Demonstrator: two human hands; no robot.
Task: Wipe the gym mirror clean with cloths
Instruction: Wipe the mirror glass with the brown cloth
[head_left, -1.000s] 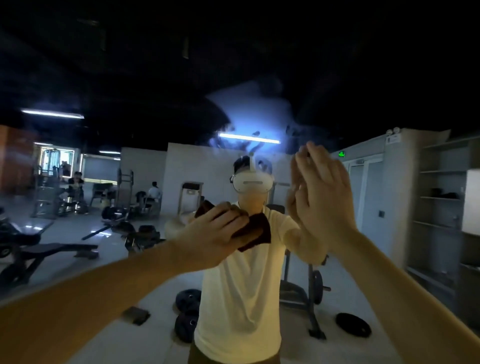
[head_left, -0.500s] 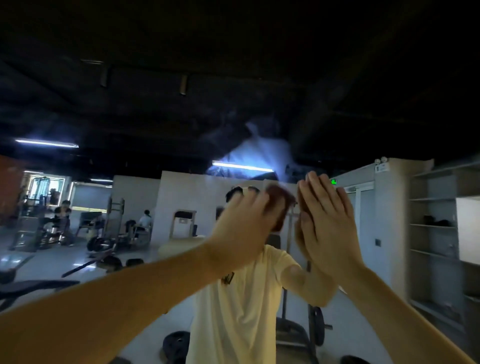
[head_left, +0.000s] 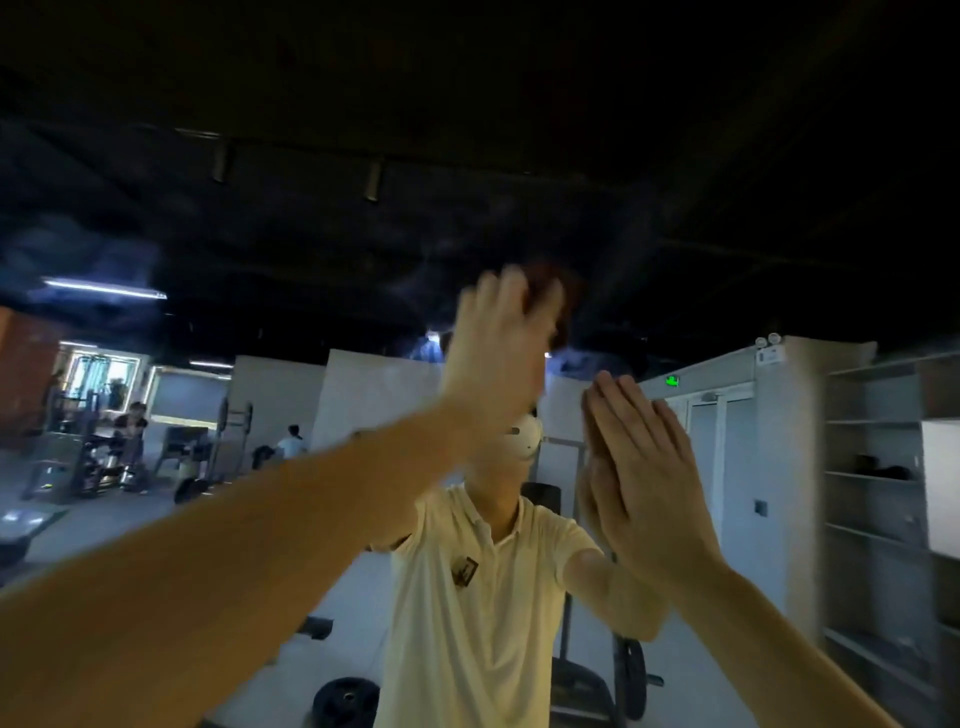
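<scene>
Mid-wipe, your left hand (head_left: 498, 353) presses the cloth (head_left: 558, 301) flat-fingered high on the mirror (head_left: 675, 234), right hand (head_left: 639, 467) braced open-palmed beside it; next, likely, firm sweeps across the smears above.

One wide-angle camera, worn on the person's head, faced the mirror (head_left: 280, 249) squarely and tilted a little upward — so close that the right hand (head_left: 644, 467) lay flat against the glass. The wearer's reflection (head_left: 467, 597) sat low in the middle, dark ceiling (head_left: 467, 93) filling the upper half.
</scene>
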